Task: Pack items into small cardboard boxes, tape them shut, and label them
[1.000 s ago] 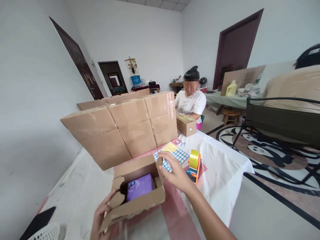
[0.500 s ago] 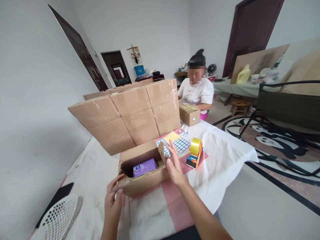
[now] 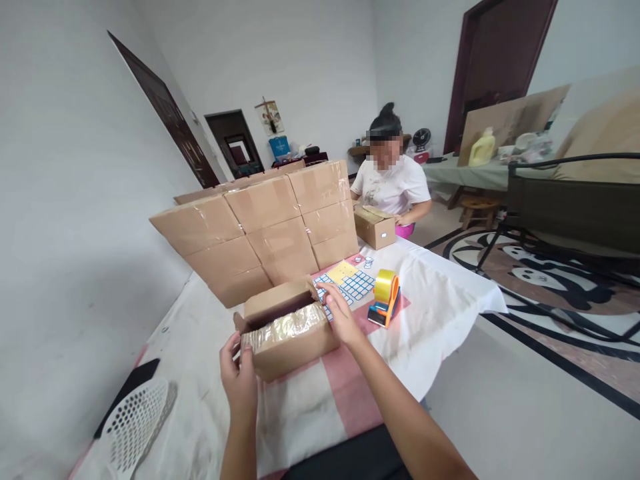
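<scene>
An open cardboard box [image 3: 295,355] stands before me on the table. Its near long flap [image 3: 293,324], creased and covered with shiny tape, leans inward over part of the opening. The inside is dark, and the purple package seen earlier is hidden. At the box's left end, the fingers and thumb of my left hand [image 3: 239,367] grip the edge by a small raised side flap [image 3: 240,323]. My right hand [image 3: 340,312] is at the right end, its fingers bent over the flap there. A tape dispenser [image 3: 384,300] with yellowish tape stands right of my right hand.
Behind the box rises a stack of closed cartons [image 3: 275,233]. Across the table sits a person [image 3: 390,180] in a white shirt with another carton [image 3: 374,230]. A white perforated basket [image 3: 135,423] lies at left. The white cloth's edge [image 3: 495,303] hangs at right.
The near flap has swung inward and now covers the purple package. Both hands stay at the box ends, my right hand closing in on its flap. The view has shifted slightly.
</scene>
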